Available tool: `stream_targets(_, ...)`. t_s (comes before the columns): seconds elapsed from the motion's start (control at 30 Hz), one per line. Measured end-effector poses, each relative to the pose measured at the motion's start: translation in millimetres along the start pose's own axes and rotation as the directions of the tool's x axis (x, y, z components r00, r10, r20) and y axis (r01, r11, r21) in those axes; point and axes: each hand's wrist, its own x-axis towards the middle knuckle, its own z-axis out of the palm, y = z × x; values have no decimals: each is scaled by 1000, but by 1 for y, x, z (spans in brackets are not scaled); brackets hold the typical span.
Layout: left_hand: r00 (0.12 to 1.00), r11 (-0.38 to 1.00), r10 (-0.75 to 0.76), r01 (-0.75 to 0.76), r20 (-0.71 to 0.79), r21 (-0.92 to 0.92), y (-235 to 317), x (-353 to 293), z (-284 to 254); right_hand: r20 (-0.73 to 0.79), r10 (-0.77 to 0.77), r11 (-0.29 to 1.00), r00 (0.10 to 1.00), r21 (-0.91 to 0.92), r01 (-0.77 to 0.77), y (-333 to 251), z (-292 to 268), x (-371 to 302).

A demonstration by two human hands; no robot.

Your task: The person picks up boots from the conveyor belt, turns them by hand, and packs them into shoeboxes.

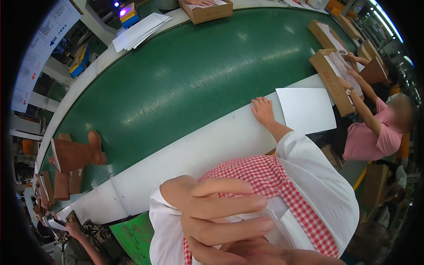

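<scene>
My left hand is raised close in front of me, over my white shirt and red checked apron. Its fingers are stretched out and slightly apart, with no object visible in them; the thumb side is partly hidden. My right hand rests on the white ledge at the edge of the green conveyor belt, fingers spread and holding nothing. Just right of it lies a white sheet of paper. On the belt at far left stand tall brown boots, apart from both hands.
At right, a person in a pink shirt handles an open cardboard box with wrapped contents. Across the belt are stacked white sheets and another box with a person's hand in it. Another person's arm shows at lower left.
</scene>
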Motion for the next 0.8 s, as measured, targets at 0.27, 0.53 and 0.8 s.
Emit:
stream_targets(0.27,999,995,29,-26,30,-98,-9,2,10,21,41,999,999,-5,-41,2,1,-3)
stream_targets(0.53,986,932,54,7,157,-363,-13,12,3,-23,16,1000,1000,12,-16,2,3,-2)
stream_targets(0.8,998,882,15,19,68,-471,-18,10,1,-14,26,1000,1000,-2,-26,-1,3,-2)
